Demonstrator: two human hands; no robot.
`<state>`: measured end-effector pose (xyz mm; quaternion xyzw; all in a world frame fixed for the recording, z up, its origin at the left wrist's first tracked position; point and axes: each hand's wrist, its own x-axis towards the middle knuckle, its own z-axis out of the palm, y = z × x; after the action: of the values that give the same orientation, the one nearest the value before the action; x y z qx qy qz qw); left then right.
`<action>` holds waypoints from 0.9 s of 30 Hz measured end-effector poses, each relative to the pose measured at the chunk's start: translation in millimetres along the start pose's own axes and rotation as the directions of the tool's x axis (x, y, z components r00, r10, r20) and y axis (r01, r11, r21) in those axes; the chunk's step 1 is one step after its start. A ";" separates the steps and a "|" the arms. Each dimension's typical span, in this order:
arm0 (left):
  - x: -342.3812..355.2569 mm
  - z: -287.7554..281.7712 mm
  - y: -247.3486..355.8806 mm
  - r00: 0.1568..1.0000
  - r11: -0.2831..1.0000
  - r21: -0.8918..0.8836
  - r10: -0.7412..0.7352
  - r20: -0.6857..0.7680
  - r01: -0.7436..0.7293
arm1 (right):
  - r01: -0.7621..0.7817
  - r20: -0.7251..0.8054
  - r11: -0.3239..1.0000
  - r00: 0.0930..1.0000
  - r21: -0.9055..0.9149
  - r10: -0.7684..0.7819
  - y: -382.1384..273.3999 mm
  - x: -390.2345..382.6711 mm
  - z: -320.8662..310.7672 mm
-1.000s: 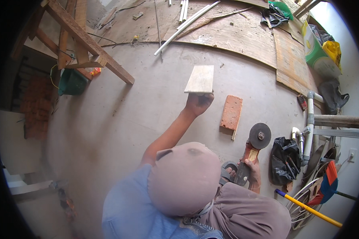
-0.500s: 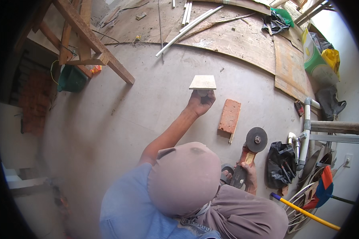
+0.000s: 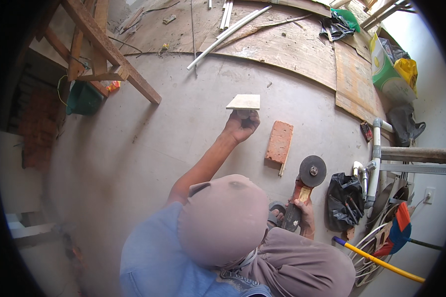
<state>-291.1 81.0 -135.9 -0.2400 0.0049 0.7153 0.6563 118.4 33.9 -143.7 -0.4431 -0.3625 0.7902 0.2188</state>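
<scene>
My left hand (image 3: 241, 127) is reached out in front, closed under a pale, flat tile piece (image 3: 245, 102) with a slanted left edge, held above the floor. Lower right, my right hand (image 3: 305, 212) grips the body of an angle grinder (image 3: 303, 192). Its dark round disc (image 3: 312, 169) points up and away from me, apart from the tile. Whether the disc is spinning I cannot tell. Between the two hands, a red brick (image 3: 280, 142) lies on the floor with a thin pale strip along its right side.
Wooden trestle legs (image 3: 134, 79) and a green bucket (image 3: 84, 98) stand far left. White pipes (image 3: 228, 37) lie over boards at the back. Right of the grinder are a black bag (image 3: 345, 200), pipework (image 3: 376, 153) and a yellow pole (image 3: 376, 258). Dust hazes the lower left.
The whole view has shifted slightly, with the scene moving left in the picture. The tile has turned a little in my left hand. Both hands keep their holds.
</scene>
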 end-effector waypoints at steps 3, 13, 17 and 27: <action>0.0 -5.3 -1.1 1.000 0.999 0.051 -0.017 0.009 0.017 | 0.012 0.016 1.000 1.000 -0.008 -0.011 0.5 0.5 0.3; -2.7 -12.2 -16.2 0.933 0.331 0.936 0.360 -0.011 -0.116 | 0.007 -0.007 0.998 1.000 -0.062 -0.007 -4.6 -3.6 -2.4; -3.4 -18.5 -27.1 0.845 -0.123 0.970 0.477 0.241 -0.208 | 0.020 -0.011 0.997 1.000 -0.080 -0.021 -12.4 -5.3 -6.8; 14.2 -45.3 -63.5 0.880 -0.728 0.667 0.410 0.240 0.157 | 0.018 -0.078 0.998 0.997 -0.055 -0.023 -15.6 -9.1 -21.3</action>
<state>-216.5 88.5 -161.4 0.4069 0.8001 0.3214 0.3017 141.8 45.9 -134.1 -0.4757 -0.3794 0.7598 0.2289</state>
